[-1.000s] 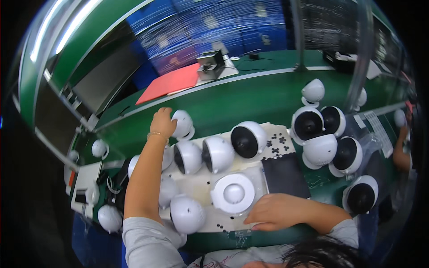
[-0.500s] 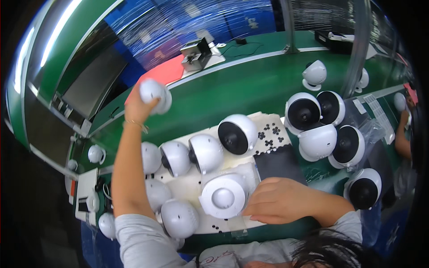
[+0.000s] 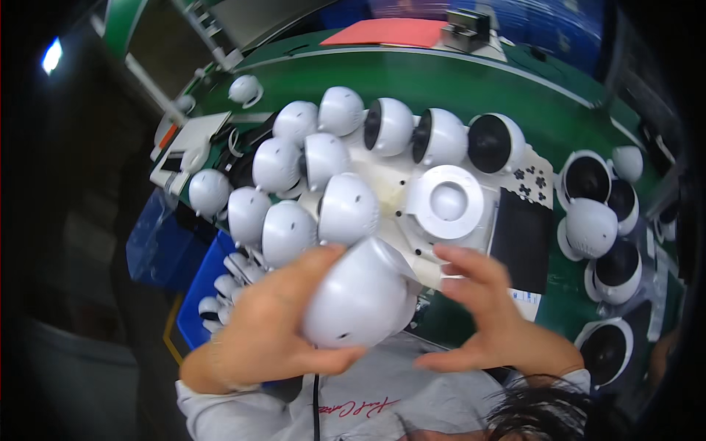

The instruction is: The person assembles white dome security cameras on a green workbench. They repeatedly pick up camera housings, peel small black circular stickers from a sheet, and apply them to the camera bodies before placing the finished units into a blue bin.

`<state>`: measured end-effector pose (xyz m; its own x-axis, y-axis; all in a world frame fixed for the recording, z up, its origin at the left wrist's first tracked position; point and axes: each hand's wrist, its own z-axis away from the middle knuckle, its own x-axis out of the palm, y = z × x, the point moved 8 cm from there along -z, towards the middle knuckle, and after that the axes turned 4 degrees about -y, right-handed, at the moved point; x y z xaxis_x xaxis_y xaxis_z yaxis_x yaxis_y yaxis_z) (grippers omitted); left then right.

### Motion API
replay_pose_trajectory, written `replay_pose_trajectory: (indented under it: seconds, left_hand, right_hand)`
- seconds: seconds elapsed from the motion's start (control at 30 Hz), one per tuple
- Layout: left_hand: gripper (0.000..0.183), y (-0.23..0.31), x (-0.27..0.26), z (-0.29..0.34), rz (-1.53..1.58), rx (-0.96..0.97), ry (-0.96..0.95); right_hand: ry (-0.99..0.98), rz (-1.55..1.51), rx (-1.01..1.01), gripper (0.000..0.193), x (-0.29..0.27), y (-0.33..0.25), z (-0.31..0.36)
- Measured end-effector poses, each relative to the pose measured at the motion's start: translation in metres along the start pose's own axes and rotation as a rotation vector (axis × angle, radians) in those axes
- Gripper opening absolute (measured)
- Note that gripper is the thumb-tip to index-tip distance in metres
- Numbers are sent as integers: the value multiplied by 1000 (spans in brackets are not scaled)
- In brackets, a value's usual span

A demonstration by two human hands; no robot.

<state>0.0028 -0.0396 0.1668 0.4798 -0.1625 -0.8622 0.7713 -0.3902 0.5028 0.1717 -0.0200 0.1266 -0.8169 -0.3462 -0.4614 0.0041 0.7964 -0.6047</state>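
Close to my body, my left hand point(image 3: 268, 323) is wrapped round a large white dome-shaped camera point(image 3: 357, 298), held tilted with its rounded shell toward me. My right hand point(image 3: 489, 316) stands just right of it, fingers spread and thumb apart, holding nothing. Beyond my right hand, a white camera with its ring-shaped base facing up point(image 3: 467, 209) rests in a pale holder. Several similar white cameras stand left of that holder, including one point(image 3: 349, 209) just beyond my left hand. Others with black fronts, such as one camera point(image 3: 491, 143), line the far side.
Small black parts point(image 3: 531, 182) lie on the white board beside a dark pad point(image 3: 522, 239). More cameras point(image 3: 590, 228) cluster at the right. A blue bin point(image 3: 202, 290) with small white items sits at the lower left. Across the green surface lies a red sheet point(image 3: 382, 33) near a metal fixture point(image 3: 465, 31).
My view has turned left. My left hand has come back from the far left with a white camera to near my body. My right hand has moved off the ring-based camera and opened.
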Motion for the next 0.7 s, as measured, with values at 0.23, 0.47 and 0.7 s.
replay_pose_trajectory:
  seconds: [0.23,0.47,0.7]
  left_hand:
    - [78,-24,79,-6,-108,-161,140]
    - [65,-31,68,53,114,178,392]
    - [34,-151,48,206,282,-335,525]
  right_hand:
    - [-150,245,110,98,78,39,34]
    - [-147,270,-6,97,76,62,50]
    - [-137,188,318,117,66,43,26]
